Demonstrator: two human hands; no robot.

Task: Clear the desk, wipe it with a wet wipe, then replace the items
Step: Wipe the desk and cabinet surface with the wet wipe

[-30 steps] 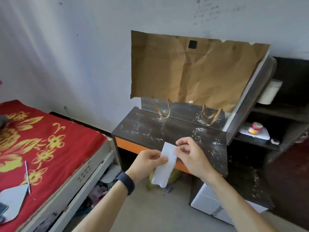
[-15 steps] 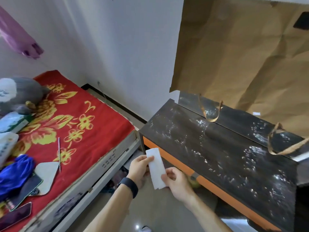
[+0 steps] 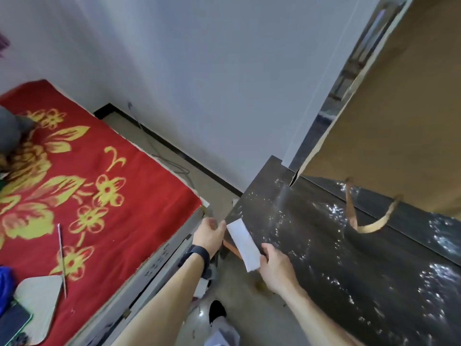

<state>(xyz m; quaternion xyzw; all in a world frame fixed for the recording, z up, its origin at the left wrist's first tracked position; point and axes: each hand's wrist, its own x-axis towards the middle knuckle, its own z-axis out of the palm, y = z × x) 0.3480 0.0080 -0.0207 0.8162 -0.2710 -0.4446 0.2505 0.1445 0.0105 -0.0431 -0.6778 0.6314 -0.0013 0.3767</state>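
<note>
The right hand (image 3: 277,268) grips the near end of the wipe (image 3: 243,244) and the left hand (image 3: 209,233) pinches its far corner. They hold it taut, probably to unfold it, above the front left corner of the desk (image 3: 349,270). The top is bare and speckled, ready for wiping. A bag (image 3: 386,121) hangs at its back edge.

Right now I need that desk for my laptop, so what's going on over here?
A person holds a white wet wipe by both ends, left hand at the top, right hand at the bottom, at the dark desk's near left corner. The desk top is covered in white specks, seemingly not yet wiped. Some items lie on the red bed.
</note>
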